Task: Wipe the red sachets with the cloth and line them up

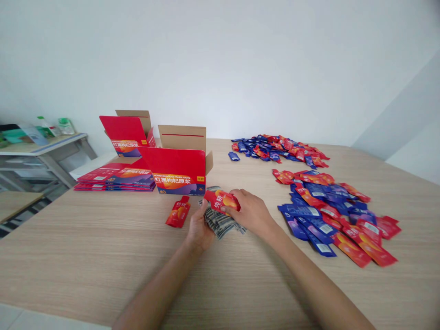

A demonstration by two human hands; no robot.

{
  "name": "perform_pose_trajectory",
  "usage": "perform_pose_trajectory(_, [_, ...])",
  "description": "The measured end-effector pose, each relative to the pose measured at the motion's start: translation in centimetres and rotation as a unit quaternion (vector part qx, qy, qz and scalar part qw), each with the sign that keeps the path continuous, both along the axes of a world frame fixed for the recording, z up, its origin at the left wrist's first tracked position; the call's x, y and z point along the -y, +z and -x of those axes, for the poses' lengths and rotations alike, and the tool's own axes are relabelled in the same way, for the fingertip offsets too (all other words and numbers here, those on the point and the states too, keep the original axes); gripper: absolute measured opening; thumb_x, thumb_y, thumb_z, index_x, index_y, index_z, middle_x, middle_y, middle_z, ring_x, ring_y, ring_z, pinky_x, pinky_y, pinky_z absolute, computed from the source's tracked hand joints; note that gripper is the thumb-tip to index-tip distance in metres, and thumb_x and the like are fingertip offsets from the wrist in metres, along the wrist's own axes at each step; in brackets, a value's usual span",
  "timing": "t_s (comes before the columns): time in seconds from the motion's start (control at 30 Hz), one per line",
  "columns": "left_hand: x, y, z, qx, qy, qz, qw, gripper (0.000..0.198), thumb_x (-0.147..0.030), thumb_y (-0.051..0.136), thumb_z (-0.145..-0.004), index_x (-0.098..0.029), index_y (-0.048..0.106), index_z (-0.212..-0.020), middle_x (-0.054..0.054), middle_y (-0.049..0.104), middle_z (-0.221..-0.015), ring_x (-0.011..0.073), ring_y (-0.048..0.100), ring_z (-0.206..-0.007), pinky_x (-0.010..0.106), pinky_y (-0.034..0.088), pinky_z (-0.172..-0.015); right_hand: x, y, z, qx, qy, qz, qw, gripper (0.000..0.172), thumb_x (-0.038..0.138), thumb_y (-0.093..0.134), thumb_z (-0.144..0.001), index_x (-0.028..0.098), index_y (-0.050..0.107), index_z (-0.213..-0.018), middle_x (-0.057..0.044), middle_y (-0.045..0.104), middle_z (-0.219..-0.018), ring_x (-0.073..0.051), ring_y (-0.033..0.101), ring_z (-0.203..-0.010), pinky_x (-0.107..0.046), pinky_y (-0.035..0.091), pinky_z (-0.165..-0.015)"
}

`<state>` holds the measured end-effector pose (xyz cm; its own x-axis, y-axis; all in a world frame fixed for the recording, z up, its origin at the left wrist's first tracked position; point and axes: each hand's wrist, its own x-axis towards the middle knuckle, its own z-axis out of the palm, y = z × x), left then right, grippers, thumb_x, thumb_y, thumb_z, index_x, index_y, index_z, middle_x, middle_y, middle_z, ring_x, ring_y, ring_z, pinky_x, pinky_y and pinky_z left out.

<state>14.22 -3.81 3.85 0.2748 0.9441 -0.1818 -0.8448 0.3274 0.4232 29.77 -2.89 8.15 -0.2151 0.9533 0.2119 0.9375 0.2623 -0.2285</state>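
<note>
Red sachet (222, 200) pinched in right hand (249, 213) fingers, left hand (199, 227) gripping striped cloth (220, 222), partly hidden

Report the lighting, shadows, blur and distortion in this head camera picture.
Head view: soft, even light, only faint shadows under the hands and the sachet piles; no glare on the table; wide-angle stretch pulls the forearms and table edges outward; the shelf at far left looks smeared; print on the open red box is legible.

Open red carton (178, 173), centre left of frame: front panel printed "红黑枸杞原浆", small Latin line above reading "HONGHEIGOUQI YUANJIANG", and "40" at lower left. Red sachet (222, 200), centre: large characters, apparently "纯鲜". Remaining print too small to read.
</note>
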Motion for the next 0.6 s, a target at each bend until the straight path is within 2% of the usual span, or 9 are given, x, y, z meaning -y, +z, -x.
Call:
perform_pose_trajectory(0.1, [0.0, 0.2, 0.2, 0.000, 0.013, 0.007, 1.000, 0.037, -0.039, 0.055, -0.093, -0.013, 0.067, -0.117, 0.011, 0.075, -0.107, 0.0287, 0.066, -0.112, 0.047, 0.047, -0.104, 0.4, 0.1, 0.4, -0.013, -0.054, 0.019, 0.998, 0.052, 0.055, 0.052, -0.093, 0.021, 0.049, -0.132, -0.009, 0.071, -0.103, -0.026, 0.069, -0.091, -0.030, 0.047, -0.072])
perform_pose_trajectory(0.17, [-0.1, 0.4, 0.5, 0.003, 0.011, 0.014, 1.000, 0.037, -0.037, 0.056, -0.093, -0.013, 0.067, -0.118, 0.012, 0.074, -0.110, 0.0287, 0.065, -0.113, 0.047, 0.046, -0.105, 0.6, 0.1, 0.4, -0.022, -0.047, -0.013, 0.999, 0.057, 0.053, 0.048, -0.096, 0.022, 0.041, -0.143, -0.012, 0.069, -0.109, -0.027, 0.069, -0.091, -0.033, 0.049, -0.073])
perform_pose_trajectory(0.27, [-0.1, 0.7, 0.8, 0.018, -0.007, 0.006, 1.000, 0.039, -0.036, 0.054, -0.093, -0.013, 0.065, -0.122, 0.012, 0.073, -0.114, 0.0282, 0.064, -0.114, 0.045, 0.046, -0.105, 0.6, -0.2, 0.4, 0.002, 0.024, -0.123, 0.992, 0.056, 0.041, 0.049, -0.097, 0.025, 0.038, -0.150, -0.017, 0.062, -0.125, -0.032, 0.064, -0.108, -0.045, 0.048, -0.090])
perform_pose_trajectory(0.33, [0.0, 0.8, 0.9, 0.030, -0.023, -0.002, 0.999, 0.041, -0.037, 0.053, -0.094, -0.014, 0.063, -0.127, 0.011, 0.071, -0.119, 0.0268, 0.064, -0.114, 0.043, 0.048, -0.102, 0.5, -0.6, 0.3, 0.036, 0.118, -0.182, 0.976, 0.054, 0.029, 0.049, -0.097, 0.028, 0.039, -0.150, -0.016, 0.051, -0.144, -0.034, 0.048, -0.132, -0.056, 0.034, -0.109])
perform_pose_trajectory(0.4, [0.2, 0.7, 0.9, 0.033, -0.035, -0.002, 0.999, 0.042, -0.036, 0.051, -0.095, -0.017, 0.061, -0.131, 0.009, 0.071, -0.121, 0.0236, 0.066, -0.111, 0.039, 0.050, -0.099, 0.4, -1.0, 0.2, 0.053, 0.207, -0.196, 0.957, 0.058, 0.023, 0.048, -0.097, 0.029, 0.032, -0.153, -0.012, 0.036, -0.158, -0.032, 0.030, -0.146, -0.059, 0.018, -0.118])
perform_pose_trajectory(0.47, [0.4, 0.6, 0.8, 0.020, -0.037, -0.007, 0.999, 0.041, -0.034, 0.050, -0.096, -0.018, 0.060, -0.132, 0.007, 0.071, -0.122, 0.0216, 0.066, -0.111, 0.036, 0.050, -0.098, 0.2, -1.5, 0.2, 0.040, 0.247, -0.186, 0.950, 0.065, 0.029, 0.046, -0.099, 0.021, 0.018, -0.158, -0.014, 0.026, -0.162, -0.030, 0.020, -0.150, -0.058, 0.017, -0.120])
perform_pose_trajectory(0.53, [0.6, 0.6, 0.8, 0.001, -0.036, -0.016, 0.999, 0.040, -0.034, 0.050, -0.096, -0.016, 0.061, -0.131, 0.009, 0.071, -0.121, 0.0229, 0.064, -0.115, 0.036, 0.049, -0.100, 0.2, -1.9, 0.4, 0.008, 0.250, -0.178, 0.952, 0.075, 0.039, 0.043, -0.101, 0.011, 0.003, -0.158, -0.020, 0.020, -0.162, -0.030, 0.015, -0.151, -0.057, 0.022, -0.120])
perform_pose_trajectory(0.6, [0.6, 0.8, 0.8, -0.007, -0.036, -0.022, 0.999, 0.040, -0.035, 0.047, -0.097, -0.014, 0.064, -0.126, 0.010, 0.071, -0.120, 0.0248, 0.062, -0.119, 0.037, 0.048, -0.103, 0.4, -2.3, 0.9, -0.027, 0.249, -0.177, 0.952, 0.083, 0.046, 0.040, -0.101, 0.006, -0.007, -0.157, -0.023, 0.016, -0.162, -0.030, 0.012, -0.152, -0.056, 0.025, -0.119])
